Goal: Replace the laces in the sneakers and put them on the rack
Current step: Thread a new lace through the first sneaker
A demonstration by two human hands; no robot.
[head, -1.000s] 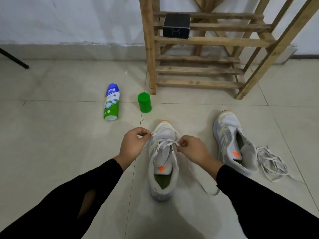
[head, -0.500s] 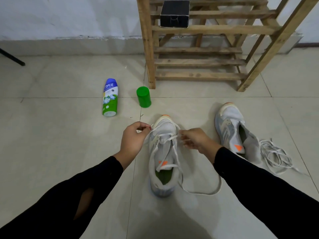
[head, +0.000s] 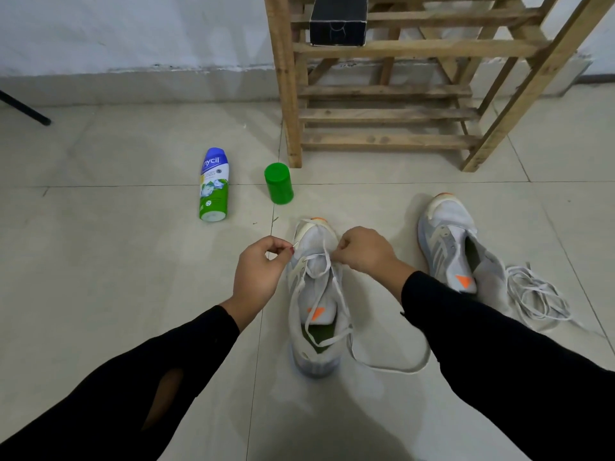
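A grey-white sneaker [head: 314, 331] with an orange tongue tab stands on the floor tiles in front of me, toe pointing away. A white lace [head: 382, 366] runs through its lowest eyelets and trails in a loop to the right of the heel. My left hand [head: 261, 272] pinches one lace end at the shoe's left side. My right hand [head: 364, 251] pinches the lace over the toe area. The second sneaker [head: 449, 241] lies unlaced to the right, with a loose white lace pile [head: 535, 294] beside it. The wooden rack [head: 386, 94] stands behind.
A blue-green powder bottle [head: 213, 184] lies on the floor at the left, with a green cap [head: 279, 183] standing near the rack's leg. A black box [head: 338, 19] sits on a rack shelf. A dark pole [head: 25, 108] crosses the far left.
My right hand moved up from the shoe's right side to over the toe area. The lace tail swung out into a wider loop by the heel. The left hand stayed put.
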